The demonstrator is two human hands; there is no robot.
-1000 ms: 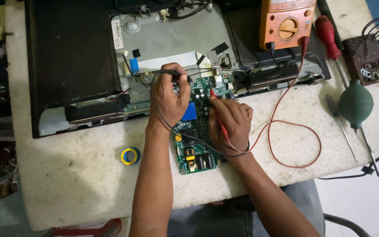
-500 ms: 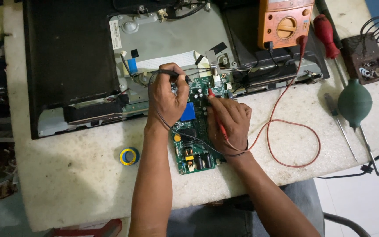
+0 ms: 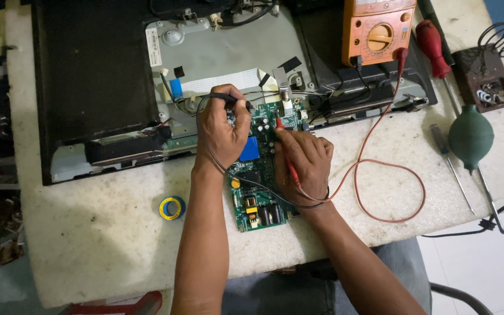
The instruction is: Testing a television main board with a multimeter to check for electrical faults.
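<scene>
Both forearms reach up from the bottom edge and meet over a green circuit board [image 3: 259,175] that lies on the pale stone worktop [image 3: 88,233], its far end against the opened back of a flat-screen set [image 3: 217,58].

The left hand [image 3: 221,133] is bent at the wrist, fingers curled around a black probe [image 3: 228,99] whose tip points right, onto the board's upper part. The right hand [image 3: 303,160] rests on the board's right edge, its fingers pinched on a red probe [image 3: 284,149] that slants up to the left, tip down on the board. Both hands are closed on their probes.

A red lead [image 3: 380,169] loops over the worktop and rises to an orange multimeter [image 3: 377,29], which is cut off by the top edge. The hands hide the middle of the board, so the exact contact points cannot be made out. A roll of yellow and blue tape [image 3: 172,208] lies left of the arms; a green rubber blower [image 3: 471,137] and a red-handled screwdriver [image 3: 433,41] lie to the right.
</scene>
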